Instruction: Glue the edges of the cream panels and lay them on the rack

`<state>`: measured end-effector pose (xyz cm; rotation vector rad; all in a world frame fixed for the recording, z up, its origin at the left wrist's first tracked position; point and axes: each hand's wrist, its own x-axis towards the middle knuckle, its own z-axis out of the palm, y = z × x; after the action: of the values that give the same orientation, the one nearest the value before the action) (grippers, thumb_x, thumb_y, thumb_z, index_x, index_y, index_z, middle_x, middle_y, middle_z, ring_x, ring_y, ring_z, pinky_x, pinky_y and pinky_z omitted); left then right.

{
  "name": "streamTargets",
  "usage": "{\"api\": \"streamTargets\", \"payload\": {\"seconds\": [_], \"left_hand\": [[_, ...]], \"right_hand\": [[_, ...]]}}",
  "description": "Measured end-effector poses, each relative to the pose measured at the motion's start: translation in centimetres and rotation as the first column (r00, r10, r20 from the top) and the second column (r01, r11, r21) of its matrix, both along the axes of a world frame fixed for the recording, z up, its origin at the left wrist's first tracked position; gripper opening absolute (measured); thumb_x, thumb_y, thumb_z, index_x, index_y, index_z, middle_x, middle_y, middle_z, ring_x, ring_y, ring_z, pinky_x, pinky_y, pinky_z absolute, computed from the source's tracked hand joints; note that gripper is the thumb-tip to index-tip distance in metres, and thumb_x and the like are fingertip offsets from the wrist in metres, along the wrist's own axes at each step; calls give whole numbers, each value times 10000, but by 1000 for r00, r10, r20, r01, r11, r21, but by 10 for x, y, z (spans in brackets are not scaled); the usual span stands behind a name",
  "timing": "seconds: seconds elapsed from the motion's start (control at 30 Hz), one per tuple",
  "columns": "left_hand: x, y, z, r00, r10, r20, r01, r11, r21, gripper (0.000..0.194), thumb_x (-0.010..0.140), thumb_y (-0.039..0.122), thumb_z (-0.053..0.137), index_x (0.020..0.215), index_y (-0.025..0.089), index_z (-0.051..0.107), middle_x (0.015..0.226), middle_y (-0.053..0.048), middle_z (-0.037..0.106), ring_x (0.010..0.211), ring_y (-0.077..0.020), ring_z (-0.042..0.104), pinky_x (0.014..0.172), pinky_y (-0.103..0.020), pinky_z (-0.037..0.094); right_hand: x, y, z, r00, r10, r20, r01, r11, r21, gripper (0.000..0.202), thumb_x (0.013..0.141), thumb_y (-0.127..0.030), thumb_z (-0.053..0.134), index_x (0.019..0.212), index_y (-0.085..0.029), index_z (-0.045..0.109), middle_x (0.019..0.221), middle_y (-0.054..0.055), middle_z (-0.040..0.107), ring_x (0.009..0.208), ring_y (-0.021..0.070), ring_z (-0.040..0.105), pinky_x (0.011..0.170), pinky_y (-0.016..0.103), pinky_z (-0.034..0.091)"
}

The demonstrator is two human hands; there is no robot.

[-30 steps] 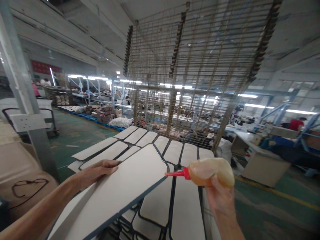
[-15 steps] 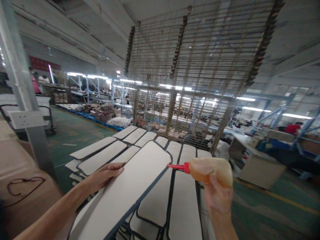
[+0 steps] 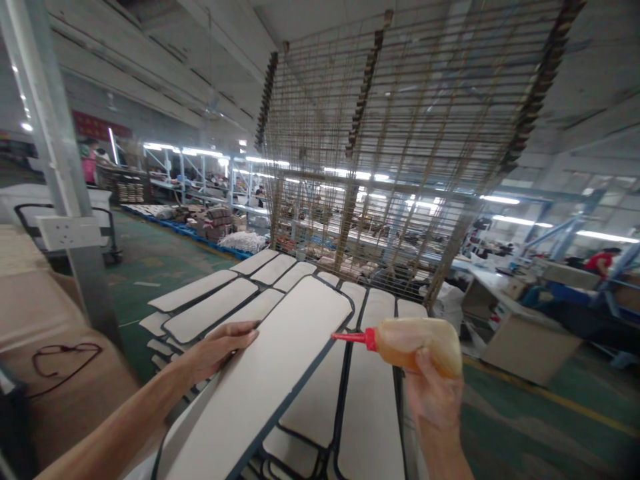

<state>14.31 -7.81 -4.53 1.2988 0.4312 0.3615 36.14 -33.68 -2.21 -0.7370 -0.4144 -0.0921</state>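
Gluing step judged in hand: left hand (image 3: 220,347) lay spread along the raised white panel (image 3: 270,380), above laid-out panels (image 3: 373,407); right hand (image 3: 433,400) gripped squeeze bottle (image 3: 417,343), red nozzle (image 3: 350,338) near panel edge. Next called for steady edge contact.

The long white dark-edged panel (image 3: 270,373) ran off the bottom edge, its near end unseen. The left hand (image 3: 217,347) hid part of its left rim. The right hand (image 3: 435,400) covered the base of the amber squeeze bottle with the red nozzle (image 3: 413,343). Distant workers (image 3: 603,260) were too blurred to make out.
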Motion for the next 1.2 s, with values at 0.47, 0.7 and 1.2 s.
{"api": "streamTargets", "payload": {"seconds": [0.47,0.7,1.2], "left_hand": [[4,-9,5,1000,16,7,-16,999,-28,407,643,383,771,996,188,711,842,-53,741,717,-166,653,628,-219,488],[13,-17,12,993,116,6,-115,992,-49,442,569,379,817,949,178,715,777,-39,743,688,-159,660,591,-200,483],[19,-37,22,991,120,55,-113,987,-116,359,552,328,831,833,137,716,713,-66,736,622,-182,661,588,-250,501]], "right_hand": [[-15,1,-8,999,47,-5,-47,998,-40,446,559,-225,827,970,-193,659,858,11,685,766,155,633,710,269,552],[-20,1,-12,995,92,28,-91,994,-62,440,580,-239,827,984,-214,655,836,-8,693,796,136,635,746,228,532],[-20,-14,-8,993,116,34,-111,988,-111,468,627,-259,801,1063,-218,634,827,-1,682,741,156,632,704,269,534]]}}
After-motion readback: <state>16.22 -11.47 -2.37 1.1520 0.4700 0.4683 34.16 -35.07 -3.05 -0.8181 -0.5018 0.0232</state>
